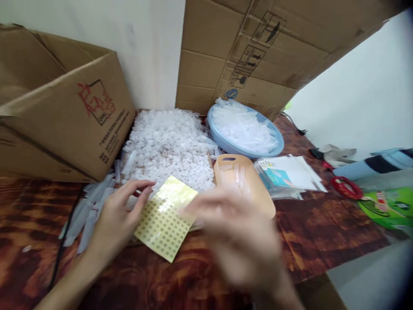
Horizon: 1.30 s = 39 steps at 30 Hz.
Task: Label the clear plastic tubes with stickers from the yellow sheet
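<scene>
A yellow sheet [166, 219] with rows of small round dark dots lies at the front edge of a large heap of small translucent plastic pieces [167, 146]. My left hand [121, 211] is at the sheet's left side, thumb and index finger apart, with nothing seen between them. Over the sheet's right edge is my right hand [235, 232], smeared by motion; its fingertips and anything in them cannot be made out. Just behind it, an orange tray [263, 196] holds a few clear tubes [240, 176].
A blue basin [277, 144] full of clear tubes stands behind the tray. Open cardboard box [71, 116] at left, large carton [206, 56] at the back. Plastic packets [287, 172] lie right of the tray, clear tubes [90, 211] at left. A green item [390, 206] is far right.
</scene>
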Each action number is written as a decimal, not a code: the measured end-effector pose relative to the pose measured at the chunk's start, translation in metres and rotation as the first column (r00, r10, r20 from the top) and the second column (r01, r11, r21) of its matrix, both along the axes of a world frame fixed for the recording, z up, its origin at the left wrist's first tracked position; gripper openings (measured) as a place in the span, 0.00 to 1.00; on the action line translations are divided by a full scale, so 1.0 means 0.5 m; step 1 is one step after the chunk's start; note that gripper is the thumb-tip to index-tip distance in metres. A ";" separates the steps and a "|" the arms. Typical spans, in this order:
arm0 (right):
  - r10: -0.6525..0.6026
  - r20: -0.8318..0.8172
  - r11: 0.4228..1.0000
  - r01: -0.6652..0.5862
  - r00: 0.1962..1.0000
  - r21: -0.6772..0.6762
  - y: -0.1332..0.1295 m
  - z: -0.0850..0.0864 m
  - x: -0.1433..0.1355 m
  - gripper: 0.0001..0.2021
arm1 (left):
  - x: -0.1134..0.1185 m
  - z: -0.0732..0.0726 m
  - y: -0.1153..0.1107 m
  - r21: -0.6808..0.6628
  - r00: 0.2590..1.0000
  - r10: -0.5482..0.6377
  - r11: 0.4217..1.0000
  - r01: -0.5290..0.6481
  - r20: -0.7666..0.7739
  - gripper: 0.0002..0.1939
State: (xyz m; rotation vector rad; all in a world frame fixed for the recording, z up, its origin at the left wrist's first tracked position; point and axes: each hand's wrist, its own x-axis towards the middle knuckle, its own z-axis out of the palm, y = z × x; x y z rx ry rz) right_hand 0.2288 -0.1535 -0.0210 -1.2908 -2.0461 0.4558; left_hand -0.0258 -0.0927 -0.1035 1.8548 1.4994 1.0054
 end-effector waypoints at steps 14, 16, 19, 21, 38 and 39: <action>-0.164 0.763 0.847 0.486 0.625 -0.216 0.441 0.018 0.268 0.16 | -0.028 -0.067 0.032 0.218 0.889 0.038 0.973 0.071 -0.457 0.06; -0.174 0.757 0.855 0.478 0.629 -0.201 0.449 0.019 0.266 0.11 | -0.026 -0.068 0.033 0.229 0.888 0.040 0.970 0.075 -0.458 0.04; -0.280 0.727 0.869 0.488 0.626 -0.086 0.433 0.028 0.263 0.03 | -0.023 -0.064 0.032 0.245 0.888 0.045 0.966 0.077 -0.457 0.04; -0.400 0.677 0.860 0.509 0.617 0.045 0.396 0.037 0.254 0.07 | -0.022 -0.062 0.032 0.252 0.890 0.048 0.965 0.076 -0.453 0.05; 0.180 -0.042 0.968 -0.169 0.983 0.188 0.091 -0.169 -0.061 0.14 | -0.009 -0.028 0.017 0.297 0.948 -0.008 0.949 0.107 -0.317 0.05; 0.174 -0.069 0.974 -0.161 0.982 0.158 0.089 -0.177 -0.062 0.14 | -0.008 -0.021 0.014 0.285 0.968 -0.025 0.953 0.099 -0.251 0.04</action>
